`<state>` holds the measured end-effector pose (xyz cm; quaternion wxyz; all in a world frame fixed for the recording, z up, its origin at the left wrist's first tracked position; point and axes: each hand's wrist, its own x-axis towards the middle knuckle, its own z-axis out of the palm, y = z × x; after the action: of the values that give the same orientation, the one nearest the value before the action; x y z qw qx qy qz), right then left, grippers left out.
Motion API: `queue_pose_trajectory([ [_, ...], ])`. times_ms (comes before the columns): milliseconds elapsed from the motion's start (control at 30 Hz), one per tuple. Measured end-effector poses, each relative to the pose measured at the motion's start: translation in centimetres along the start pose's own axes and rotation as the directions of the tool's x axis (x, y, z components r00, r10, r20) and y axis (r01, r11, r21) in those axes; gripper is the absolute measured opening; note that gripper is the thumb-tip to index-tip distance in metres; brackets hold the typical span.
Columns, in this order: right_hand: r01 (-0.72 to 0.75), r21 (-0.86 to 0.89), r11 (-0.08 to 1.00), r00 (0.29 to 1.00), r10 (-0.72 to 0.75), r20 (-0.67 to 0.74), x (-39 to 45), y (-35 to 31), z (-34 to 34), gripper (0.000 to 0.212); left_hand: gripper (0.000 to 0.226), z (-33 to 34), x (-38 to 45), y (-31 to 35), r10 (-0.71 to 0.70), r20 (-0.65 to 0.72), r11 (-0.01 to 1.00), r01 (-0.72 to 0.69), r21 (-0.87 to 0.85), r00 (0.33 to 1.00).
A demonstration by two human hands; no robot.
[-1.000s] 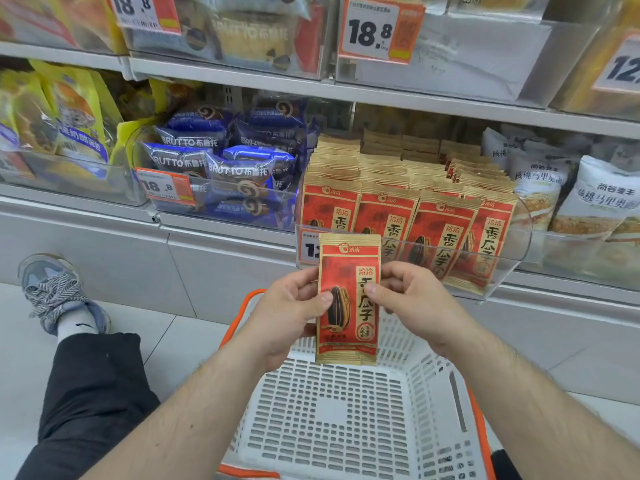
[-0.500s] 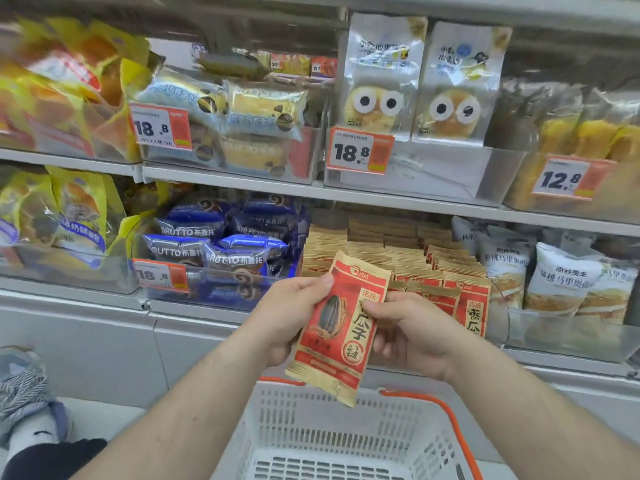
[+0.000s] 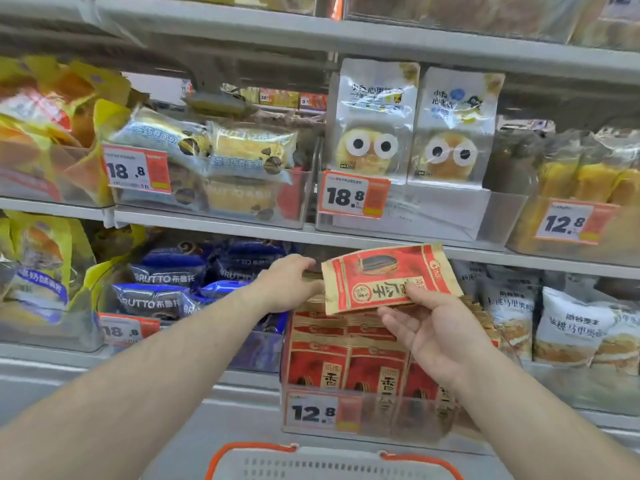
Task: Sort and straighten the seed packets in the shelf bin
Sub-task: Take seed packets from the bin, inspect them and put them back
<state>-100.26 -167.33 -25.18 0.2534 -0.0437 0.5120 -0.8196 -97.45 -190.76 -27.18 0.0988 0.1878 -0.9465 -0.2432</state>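
Right hand (image 3: 437, 336) pinches a red seed packet (image 3: 389, 277) by its lower edge, thumb on the front and the other fingers loosely spread beneath, so it lies sideways above the clear bin (image 3: 363, 412) of matching packets (the 12.8 tag is on the bin's front). Left hand (image 3: 289, 284) reaches just left of that packet; its fingers are mostly hidden, so I can't tell their grip. A white basket (image 3: 332, 464) sits at the near edge.

Shop: shelves (image 3: 381, 39) w/ price tags (image 3: 353, 198), snack packs (image 3: 375, 123).
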Motion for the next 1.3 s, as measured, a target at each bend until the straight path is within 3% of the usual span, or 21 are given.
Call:
queue_pose_trajectory([
  [100, 0.038, -0.014, 0.999, 0.999, -0.039, -0.009, 1.4, -0.5, 0.2, 0.015, 0.074, 0.5, 2.8, 0.3, -0.049, 0.085, 0.997, 0.044, 0.056, 0.995],
  [200, 0.115, -0.068, 0.991, 0.993, -0.117, -0.016, 2.4, -0.7, 0.3, 0.011, 0.085, 1.3, 4.2, -0.1, -0.096, 0.136, 0.995, 0.090, 0.046, 0.986],
  [300, 0.249, -0.234, 0.940, 0.967, -0.253, 0.014, 3.3, -0.8, 0.2, 0.009, 0.076, 1.6, 3.8, -0.6, -0.065, 0.165, 0.997, 0.059, 0.041, 0.984],
  [400, 0.382, -0.519, 0.765, 0.916, -0.389, 0.101, 4.1, -1.1, 0.3, 0.007, 0.061, 1.3, 3.0, -0.7, -0.040, 0.194, 0.998, 0.047, -0.030, 0.980],
  [467, 0.464, -0.700, 0.543, 0.868, -0.435, 0.238, 4.8, -1.3, 0.4, 0.021, 0.060, 1.0, 2.2, -0.8, -0.025, 0.233, 0.998, 0.037, -0.046, 0.972],
  [533, 0.520, -0.773, 0.363, 0.831, -0.427, 0.358, 5.5, -1.3, 1.0, 0.033, 0.069, 0.7, 1.3, -1.0, -0.012, 0.253, 1.000, 0.018, -0.021, 0.967],
  [633, 0.568, -0.783, 0.256, 0.802, -0.387, 0.455, 7.0, -0.6, 1.9, 0.024, 0.070, 0.9, 0.3, -1.1, 0.004, 0.228, 1.000, -0.005, 0.007, 0.974],
  [833, 0.538, -0.842, 0.025, 0.820, -0.248, 0.516, 10.3, 0.7, 2.9, 0.033, 0.064, 1.9, 0.0, -1.3, 0.040, 0.156, 0.998, -0.047, 0.045, 0.987],
  [1067, 0.569, -0.819, -0.073, 0.800, -0.181, 0.572, 12.4, 1.1, 4.6, 0.028, 0.067, 2.2, 0.4, -1.6, 0.035, 0.178, 0.997, -0.047, 0.063, 0.983],
  [1167, 0.533, -0.842, -0.081, 0.831, -0.139, 0.539, 13.6, 1.5, 4.8, 0.020, 0.069, 2.2, 0.3, -1.6, 0.035, 0.181, 0.998, -0.043, 0.039, 0.983],
  [1300, 0.486, -0.857, -0.169, 0.846, -0.154, 0.510, 14.5, 1.1, 4.8, 0.018, 0.072, 2.3, 0.1, -1.6, 0.034, 0.196, 0.999, -0.034, -0.003, 0.980],
])
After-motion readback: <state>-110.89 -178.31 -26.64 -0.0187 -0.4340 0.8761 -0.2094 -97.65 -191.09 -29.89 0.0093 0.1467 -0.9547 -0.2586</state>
